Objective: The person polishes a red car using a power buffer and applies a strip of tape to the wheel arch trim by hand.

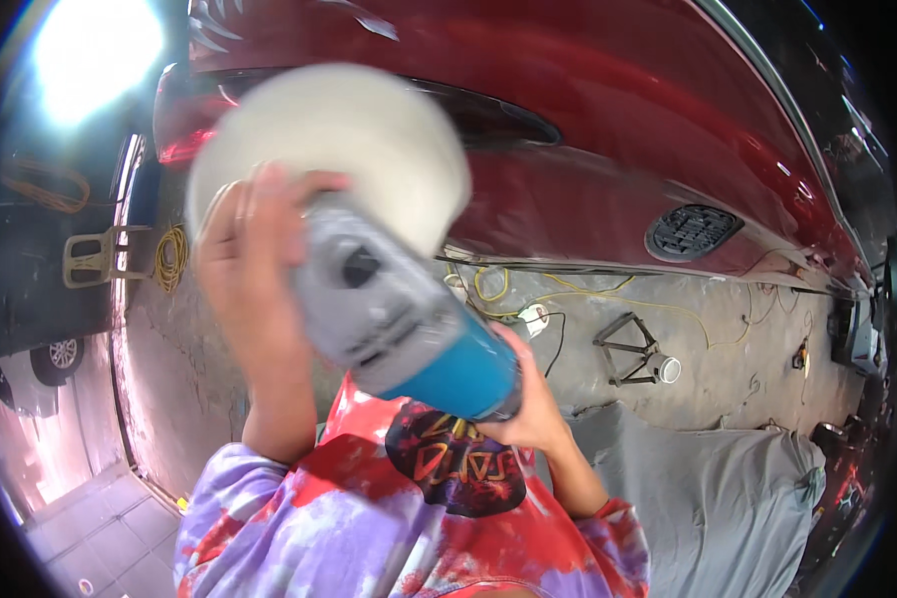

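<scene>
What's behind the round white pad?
Around the white pad show the red car body and a long dark strip; whatever lies directly behind the pad can't be seen.

Here's the worn grey concrete floor (718,387), and look at that yellow cord (608,293), looping and snaking right across it! Out in the middle sits a dark metal frame (620,346), a pale round-ended object (667,370) at its corner; farther right, a small dark-and-orange item (799,356).
</scene>
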`<action>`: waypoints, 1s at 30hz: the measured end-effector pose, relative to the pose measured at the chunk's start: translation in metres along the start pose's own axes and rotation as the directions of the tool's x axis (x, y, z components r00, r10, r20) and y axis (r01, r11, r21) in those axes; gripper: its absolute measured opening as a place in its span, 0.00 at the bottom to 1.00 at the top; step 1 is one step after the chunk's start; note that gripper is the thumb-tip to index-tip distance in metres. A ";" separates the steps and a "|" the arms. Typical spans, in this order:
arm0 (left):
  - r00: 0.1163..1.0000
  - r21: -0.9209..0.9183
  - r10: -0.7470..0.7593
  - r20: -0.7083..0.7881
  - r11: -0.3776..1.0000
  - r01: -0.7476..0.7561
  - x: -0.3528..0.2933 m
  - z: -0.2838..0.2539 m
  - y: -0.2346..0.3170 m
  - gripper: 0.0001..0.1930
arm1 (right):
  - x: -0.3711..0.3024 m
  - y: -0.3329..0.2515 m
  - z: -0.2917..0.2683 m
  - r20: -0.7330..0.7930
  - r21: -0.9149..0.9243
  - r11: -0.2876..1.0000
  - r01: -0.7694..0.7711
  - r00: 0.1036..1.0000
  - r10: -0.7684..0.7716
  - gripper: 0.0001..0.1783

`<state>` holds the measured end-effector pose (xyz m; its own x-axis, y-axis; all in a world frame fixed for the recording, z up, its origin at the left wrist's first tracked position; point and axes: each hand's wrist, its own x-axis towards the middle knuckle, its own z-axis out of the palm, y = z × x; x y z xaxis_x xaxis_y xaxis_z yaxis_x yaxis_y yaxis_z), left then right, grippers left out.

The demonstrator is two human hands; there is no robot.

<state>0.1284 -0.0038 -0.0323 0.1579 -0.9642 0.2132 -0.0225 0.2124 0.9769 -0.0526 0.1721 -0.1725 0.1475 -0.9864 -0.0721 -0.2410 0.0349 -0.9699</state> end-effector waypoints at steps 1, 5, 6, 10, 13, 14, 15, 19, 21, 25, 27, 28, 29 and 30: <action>0.991 0.016 0.030 0.132 0.999 -0.032 -0.004 0.012 -0.006 0.22 | -0.016 0.010 0.004 -0.111 -0.009 1.000 0.021 0.994 -0.022 0.66; 0.901 -0.041 0.003 0.434 0.999 0.017 -0.022 0.059 -0.018 0.22 | -0.065 0.046 0.034 -0.301 0.365 0.924 -0.117 0.924 0.235 0.64; 0.881 -0.084 0.014 0.474 0.996 0.029 -0.023 0.063 -0.021 0.22 | -0.066 0.047 0.038 -0.317 0.376 0.920 -0.111 0.918 0.240 0.64; 0.930 0.007 -0.008 0.367 1.000 0.006 -0.018 0.054 -0.007 0.21 | -0.050 0.039 0.043 -0.283 0.343 0.935 -0.088 0.940 0.192 0.64; 0.976 -0.037 0.032 0.214 0.999 -0.024 0.001 0.019 -0.002 0.19 | -0.022 0.012 0.033 -0.189 0.215 0.976 -0.020 0.980 0.062 0.63; 0.990 -0.049 0.016 0.141 0.999 -0.009 0.008 0.003 0.004 0.18 | -0.011 -0.004 0.030 -0.155 0.151 0.989 0.013 0.988 0.010 0.62; 0.990 -0.040 0.022 0.141 0.999 -0.016 0.013 -0.011 0.011 0.18 | -0.001 -0.018 0.028 -0.153 0.159 0.987 0.020 0.988 0.004 0.62; 0.980 -0.183 -0.153 -0.129 0.975 0.128 0.038 -0.062 0.027 0.14 | 0.038 -0.046 0.032 0.091 0.169 0.985 0.037 0.994 -0.053 0.60; 0.975 -0.270 -0.163 -0.148 0.956 0.119 0.045 -0.077 0.030 0.13 | 0.054 -0.062 0.025 0.258 0.147 0.981 -0.127 0.962 0.086 0.63; 0.990 -0.210 -0.082 -0.118 0.976 0.055 0.051 -0.055 0.028 0.12 | 0.055 -0.041 0.023 0.062 0.110 0.989 0.097 0.993 -0.104 0.62; 0.990 -0.117 -0.007 -0.140 0.993 -0.010 0.046 -0.024 0.027 0.12 | 0.044 -0.028 0.018 0.028 0.153 0.985 0.082 0.996 -0.087 0.62; 0.999 -0.112 -0.004 -0.043 0.994 -0.001 0.043 -0.007 0.026 0.12 | 0.036 -0.022 0.015 -0.053 0.181 0.982 0.047 0.998 -0.038 0.62; 0.999 -0.137 0.028 0.032 0.990 -0.023 0.038 0.017 0.025 0.12 | 0.029 -0.016 0.010 -0.139 0.214 0.977 0.014 0.990 0.016 0.63; 0.993 -0.166 0.058 0.103 0.985 -0.041 0.032 0.039 0.026 0.13 | 0.021 -0.013 0.006 -0.169 0.254 0.965 -0.064 0.980 0.109 0.64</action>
<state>0.0945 -0.0357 0.0004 0.0542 -0.9613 0.2700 0.1349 0.2749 0.9520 -0.0411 0.1517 -0.1631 -0.0437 -0.9895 -0.1376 0.0021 0.1377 -0.9905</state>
